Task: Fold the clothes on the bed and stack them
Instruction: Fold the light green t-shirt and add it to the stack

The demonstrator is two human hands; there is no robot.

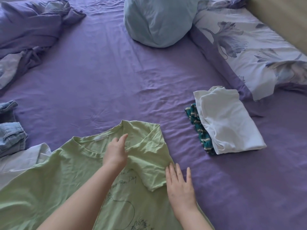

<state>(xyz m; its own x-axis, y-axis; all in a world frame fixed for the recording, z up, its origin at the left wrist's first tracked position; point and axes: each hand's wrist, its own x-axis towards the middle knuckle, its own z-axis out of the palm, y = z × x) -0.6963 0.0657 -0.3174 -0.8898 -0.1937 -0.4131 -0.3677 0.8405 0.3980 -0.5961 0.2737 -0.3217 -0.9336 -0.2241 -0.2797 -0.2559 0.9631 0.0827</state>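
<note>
Two hands are seen at work on the green T-shirt (69, 176), which is spread across the lower left and lower centre of the frame on the purple sheet (108, 80). Its right sleeve is doubled inward over the chest print.

Risk, as judged: the folded-in sleeve is creased and bunched near the shoulder. If it is not flattened first, the crease may be locked into the fold, or the sleeve may spring back out. The collar side is also lifted, so an uneven edge could result.

The right hand (180, 185), lower centre-right, is laid flat with fingers straight, resting at the shirt's folded edge. The left hand (115, 151) is extended over the collar region, fingers relaxed and unclenched, pressed on the fabric; nothing is gripped.

Farther off, at right of centre, a folded white garment (229, 120) is stacked on a teal striped garment (198, 128). Denim items (11, 136) are left unfolded at the left edge.
</note>
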